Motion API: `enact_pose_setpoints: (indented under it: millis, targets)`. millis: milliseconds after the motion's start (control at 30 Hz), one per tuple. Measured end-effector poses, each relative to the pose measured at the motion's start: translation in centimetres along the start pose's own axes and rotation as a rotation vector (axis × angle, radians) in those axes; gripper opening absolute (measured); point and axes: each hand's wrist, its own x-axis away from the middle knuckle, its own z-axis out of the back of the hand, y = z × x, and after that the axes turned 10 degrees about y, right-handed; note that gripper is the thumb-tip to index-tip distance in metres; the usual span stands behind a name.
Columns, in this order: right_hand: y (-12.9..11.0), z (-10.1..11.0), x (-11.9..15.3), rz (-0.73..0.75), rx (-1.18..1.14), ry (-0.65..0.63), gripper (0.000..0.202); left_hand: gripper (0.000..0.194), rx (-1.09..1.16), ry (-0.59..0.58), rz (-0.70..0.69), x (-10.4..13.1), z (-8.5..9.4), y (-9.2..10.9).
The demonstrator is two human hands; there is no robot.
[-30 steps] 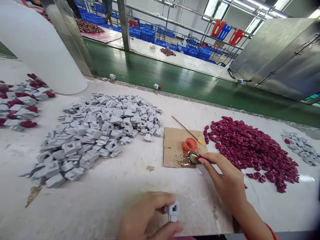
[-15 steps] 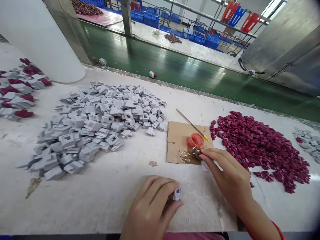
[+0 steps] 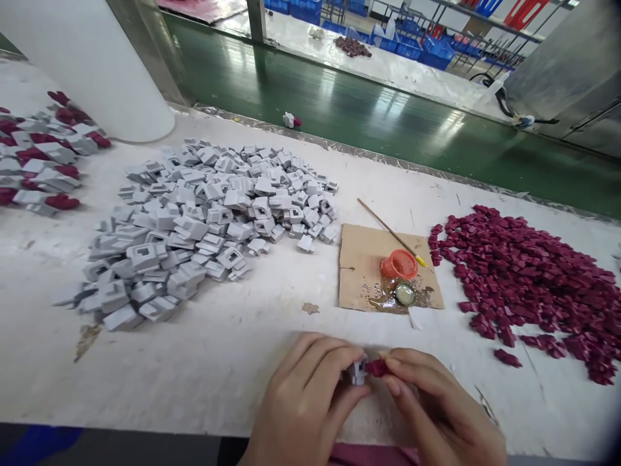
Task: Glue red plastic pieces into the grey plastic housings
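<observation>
My left hand [image 3: 310, 388] is closed around a small grey part [image 3: 358, 371] with a square opening, near the table's front edge. Between the thumb and fingertips of my right hand [image 3: 431, 395] is a small maroon piece [image 3: 376, 368], its end at the grey part's opening. Beyond them, a piece of cardboard [image 3: 359, 259] bears a red cup [image 3: 399, 265], a bottle cap [image 3: 405, 294] in a wet brown patch, and a thin stick [image 3: 388, 228] with a yellow tip.
A large heap of grey parts [image 3: 208, 220] lies left of centre, and maroon pieces [image 3: 538, 272] are piled at right. Joined grey-and-maroon parts [image 3: 48, 155] sit at far left by a white cylinder [image 3: 101, 71]. A green conveyor [image 3: 339, 103] runs behind.
My right hand has moved from the bottle cap toward my left hand, bringing the maroon piece to the grey part. The camera view has shifted, and the bottle cap is now uncovered.
</observation>
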Motion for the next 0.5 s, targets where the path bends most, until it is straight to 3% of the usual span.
enact_pose_setpoints:
  millis: [233,500]
  targets:
    - [-0.19,-0.02,-0.16,0.115,0.057,-0.027,0.025,0.022,0.015,-0.008,0.009,-0.07,-0.02,0.06]
    - [-0.52,-0.59,0.10,0.138,0.045,-0.075,0.026,0.021,0.002,-0.012,-0.010,-0.23,0.33,0.09]
